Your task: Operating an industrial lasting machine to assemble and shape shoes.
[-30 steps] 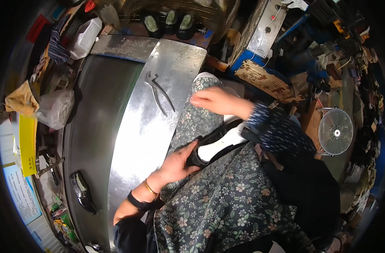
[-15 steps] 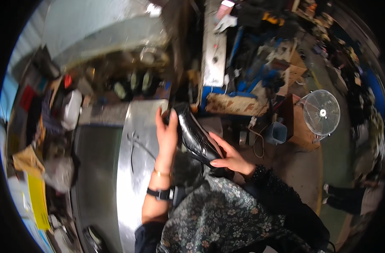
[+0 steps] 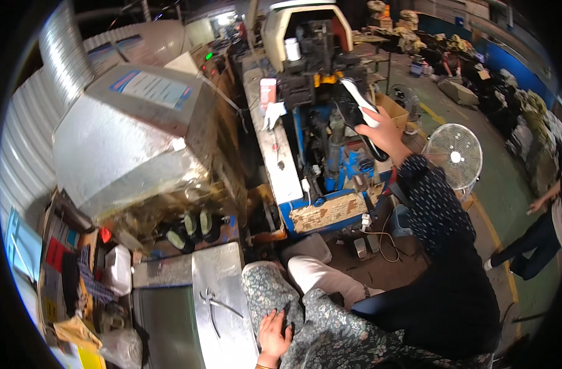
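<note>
My right hand (image 3: 384, 134) is stretched forward and grips a black shoe (image 3: 348, 106), its fingers over the pale strip along one side. The shoe hangs in front of a machine (image 3: 312, 46) with a cream hood and a blue frame; I cannot tell whether it touches it. My left hand (image 3: 273, 335) lies with its fingers spread on my floral apron (image 3: 272, 289), holding nothing. Beside that hand, on a shiny metal plate (image 3: 213, 277), rests a dark metal tool with curved arms (image 3: 212, 301).
Several black shoes with pale insides (image 3: 190, 224) stand under a metal hood (image 3: 127, 123) to the left. A narrow white bench (image 3: 281, 172) borders the machine. A standing fan (image 3: 456, 157) and another person (image 3: 533, 240) are on the right. A cable (image 3: 385, 246) loops by the pedal (image 3: 361, 248).
Both hands held the shoe low before me. My left hand has let go and dropped to my lap; my right hand has carried the shoe forward and right. The view has tilted up.
</note>
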{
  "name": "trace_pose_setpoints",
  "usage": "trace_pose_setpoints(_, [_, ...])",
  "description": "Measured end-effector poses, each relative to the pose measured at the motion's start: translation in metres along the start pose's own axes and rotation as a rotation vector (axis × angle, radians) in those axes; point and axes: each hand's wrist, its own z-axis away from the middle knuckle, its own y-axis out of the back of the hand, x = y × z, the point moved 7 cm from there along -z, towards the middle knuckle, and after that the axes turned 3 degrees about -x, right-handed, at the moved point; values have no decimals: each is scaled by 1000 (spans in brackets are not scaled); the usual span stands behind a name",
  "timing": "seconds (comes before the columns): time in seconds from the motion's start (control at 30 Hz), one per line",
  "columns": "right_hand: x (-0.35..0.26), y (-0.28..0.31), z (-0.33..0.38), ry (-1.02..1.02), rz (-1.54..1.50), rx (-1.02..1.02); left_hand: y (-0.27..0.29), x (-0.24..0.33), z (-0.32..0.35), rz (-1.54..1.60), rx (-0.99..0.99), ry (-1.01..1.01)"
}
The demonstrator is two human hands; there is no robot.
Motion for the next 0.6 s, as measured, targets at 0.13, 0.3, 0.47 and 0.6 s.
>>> trace_pose_setpoints(0.13, [29,-3,-49,-114,169,70,-5,-4,-10,-50,1,-17])
trace_pose_setpoints(0.3, [39,-20,-66,-136,216,-46,-9,-10,-11,-105,-37,-17])
trace_pose_setpoints(0.47, [0,-19,-69,-108,335,-163,-12,-6,1,-87,73,-2])
trace_pose_setpoints(0.6, [16,-24,-75,-245,380,-215,-12,-4,0,-118,123,-52])
